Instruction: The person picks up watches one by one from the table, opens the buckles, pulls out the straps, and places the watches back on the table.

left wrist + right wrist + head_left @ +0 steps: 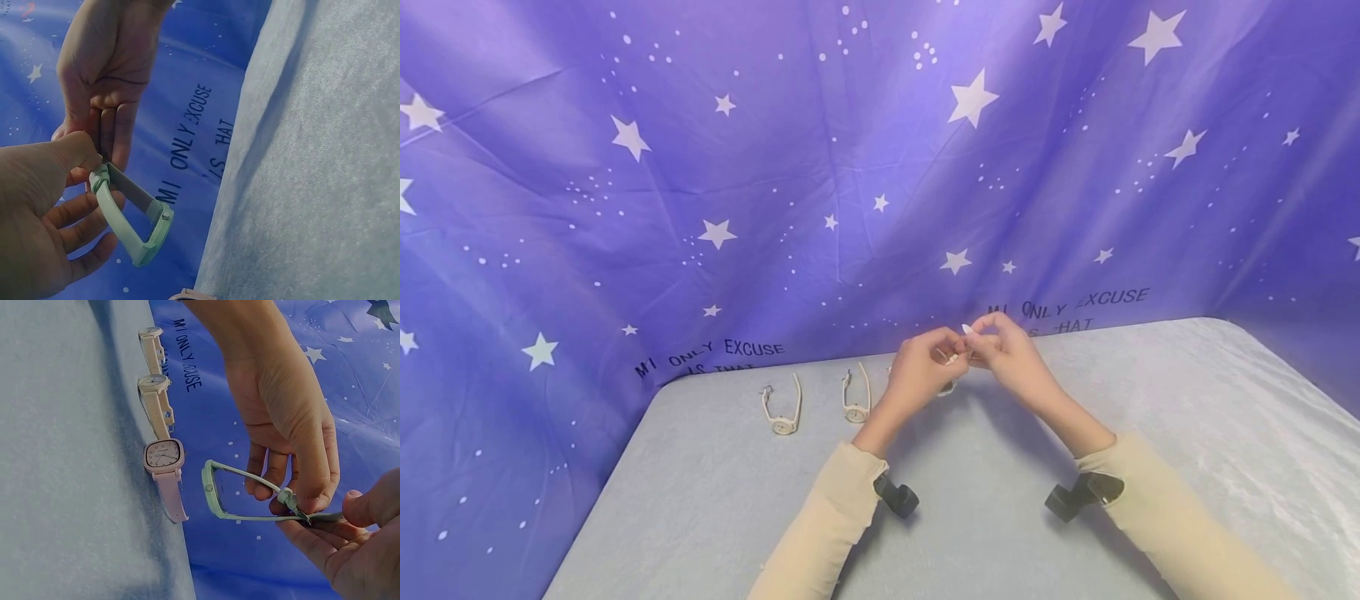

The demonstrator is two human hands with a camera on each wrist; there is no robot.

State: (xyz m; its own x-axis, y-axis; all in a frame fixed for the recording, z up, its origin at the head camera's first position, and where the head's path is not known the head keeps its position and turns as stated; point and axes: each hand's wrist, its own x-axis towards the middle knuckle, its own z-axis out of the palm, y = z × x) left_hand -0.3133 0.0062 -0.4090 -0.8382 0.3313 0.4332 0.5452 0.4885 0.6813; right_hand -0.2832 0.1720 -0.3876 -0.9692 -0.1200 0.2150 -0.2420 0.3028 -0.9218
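Note:
Both hands hold a pale green wristwatch (214,494) up over the far side of the table. My left hand (921,367) pinches its strap beside the metal buckle (302,515). Thumb and fingers of my right hand (1011,354) grip the strap's free end (326,517), which runs through the buckle area. In the left wrist view the strap (115,215) forms a closed loop, with the watch case (156,240) hanging away from the fingers. Fingers partly hide the strap's tip there.
A pink square-faced watch (164,456) lies near the table's far edge. Two cream round watches (784,426) (855,412) lie left of the hands, straps pointing away. A pale grey cloth covers the table (700,517). Behind it hangs a purple starry curtain (820,150).

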